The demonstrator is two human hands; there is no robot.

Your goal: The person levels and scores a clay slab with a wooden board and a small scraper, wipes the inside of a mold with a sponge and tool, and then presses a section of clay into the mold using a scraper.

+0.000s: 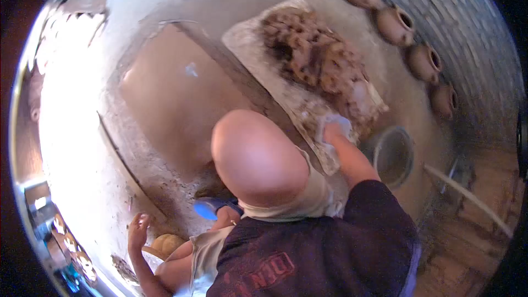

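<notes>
My right hand (333,131) reaches down to the near end of a pale sheet (256,49). Its fingers are bent around or against a whitish-blue piece (342,124), too blurred to name. A heap of lumpy brown clay (322,55) lies on the sheet just beyond that hand. Off to the left, my left hand (138,232) is raised beside my leg, fingers apart and holding nothing. My bare knee (261,157) stands between the two hands.
A shallow pit of smooth brown slurry (181,88) lies left of the sheet. A round tub (394,157) stands to the right. Several clay pots (395,25) line the brick wall. A pale pole (467,198), a blue shoe (206,209) and a yellowish round object (166,246) are nearby.
</notes>
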